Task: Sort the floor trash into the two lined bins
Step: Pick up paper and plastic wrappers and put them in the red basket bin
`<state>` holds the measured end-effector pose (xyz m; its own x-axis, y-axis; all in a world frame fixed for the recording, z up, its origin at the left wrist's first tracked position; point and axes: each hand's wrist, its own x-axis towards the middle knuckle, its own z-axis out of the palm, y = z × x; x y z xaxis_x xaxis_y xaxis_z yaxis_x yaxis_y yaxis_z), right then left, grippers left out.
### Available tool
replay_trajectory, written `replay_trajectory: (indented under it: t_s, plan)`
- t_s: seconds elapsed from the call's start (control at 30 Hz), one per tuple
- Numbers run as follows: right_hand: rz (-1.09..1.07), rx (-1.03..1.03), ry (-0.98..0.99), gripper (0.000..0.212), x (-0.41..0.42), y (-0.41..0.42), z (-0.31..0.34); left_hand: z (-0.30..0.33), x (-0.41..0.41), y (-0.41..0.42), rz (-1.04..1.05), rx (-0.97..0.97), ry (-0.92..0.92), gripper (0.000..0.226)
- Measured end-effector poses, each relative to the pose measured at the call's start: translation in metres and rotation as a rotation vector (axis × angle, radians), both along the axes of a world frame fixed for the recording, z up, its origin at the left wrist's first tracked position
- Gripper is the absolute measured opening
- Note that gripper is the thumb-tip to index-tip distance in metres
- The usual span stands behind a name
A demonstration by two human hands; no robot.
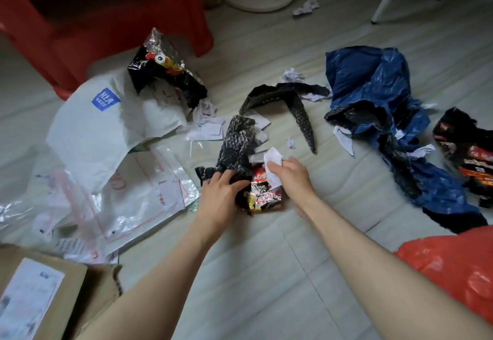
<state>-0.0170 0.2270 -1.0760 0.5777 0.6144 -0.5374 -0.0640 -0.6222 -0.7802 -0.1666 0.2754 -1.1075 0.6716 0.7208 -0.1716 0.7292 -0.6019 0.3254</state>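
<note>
- Both arms reach down to the pale tiled floor, meeting over a small heap of trash in the middle.
- The left hand has its fingers curled over the near end of a black speckled wrapper strip, gripping it.
- That strip stands tilted, its long axis running from the hand up and away, slightly to the right; its far end points toward a second black strip lying bent on the floor.
- The right hand pinches a crumpled white paper scrap between thumb and curled fingers.
- Between the hands sits a crumpled red-and-black snack wrapper, touching both.
- To the left lie a white mailer bag and a black foil chicken-print packet resting on it.
- To the right, well apart, a crumpled blue plastic bag; an orange bag shows at the near right edge.
- A cardboard box sits at the near left.
</note>
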Motion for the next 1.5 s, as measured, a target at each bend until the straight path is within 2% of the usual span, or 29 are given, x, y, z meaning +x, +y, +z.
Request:
replay_trajectory:
  t_s: [0.03, 0.1, 0.23, 0.3, 0.37, 0.5, 0.7, 0.87, 1.0, 1.13, 1.23, 1.3, 1.37, 1.4, 1.5]
  plan:
    - [-0.057, 0.050, 0.126, 0.014, -0.006, 0.000, 0.002, 0.002, -0.005, -0.007, 0.008, -0.036, -0.049, 0.051]
    - [-0.084, 0.045, 0.196, 0.016, -0.021, -0.005, 0.001, 0.005, -0.015, -0.018, 0.021, -0.131, -0.114, 0.052]
    - [0.072, -0.221, -0.160, 0.023, -0.030, -0.019, 0.011, 0.021, -0.033, -0.018, 0.040, -0.264, -0.182, 0.058]
    - [0.071, -0.244, -0.208, 0.034, -0.025, -0.022, 0.024, 0.033, -0.039, -0.011, 0.093, -0.263, -0.221, 0.061]
    - [0.109, -0.242, -0.270, 0.035, -0.021, -0.023, 0.041, 0.046, -0.041, -0.006, 0.184, -0.255, -0.289, 0.062]
    - [0.145, -0.120, -0.388, 0.032, -0.007, -0.027, 0.093, 0.089, -0.031, -0.006, 0.345, -0.272, -0.509, 0.063]
    - [0.051, 0.143, -0.555, 0.024, 0.024, -0.048, 0.181, 0.167, -0.003, -0.006, 0.515, -0.305, -0.819, 0.062]
    - [-0.080, 0.268, -0.674, 0.028, 0.061, -0.084, 0.240, 0.238, 0.032, -0.028, 0.389, -0.373, -0.946, 0.057]
    - [-0.217, 0.283, -0.737, 0.035, 0.095, -0.149, 0.269, 0.286, 0.088, -0.065, 0.276, -0.569, -1.038, 0.055]
    - [-0.376, 0.178, -0.665, 0.038, 0.132, -0.224, 0.266, 0.302, 0.146, -0.135, 0.118, -0.767, -1.000, 0.051]
    - [-0.527, 0.131, -0.496, 0.031, 0.147, -0.275, 0.247, 0.296, 0.171, -0.182, 0.124, -0.958, -0.966, 0.052]
    - [-0.533, 0.039, -0.434, 0.025, 0.150, -0.297, 0.233, 0.285, 0.176, -0.207, 0.125, -1.009, -0.903, 0.052]
    - [-0.460, -0.066, -0.339, 0.026, 0.149, -0.316, 0.221, 0.268, 0.177, -0.232, 0.029, -0.921, -0.788, 0.046]
    - [-0.426, -0.113, -0.269, 0.030, 0.147, -0.323, 0.217, 0.259, 0.175, -0.240, -0.036, -0.795, -0.703, 0.043]
    - [-0.399, -0.242, -0.130, 0.059, 0.144, -0.334, 0.211, 0.238, 0.167, -0.250, -0.218, -0.446, -0.401, 0.045]
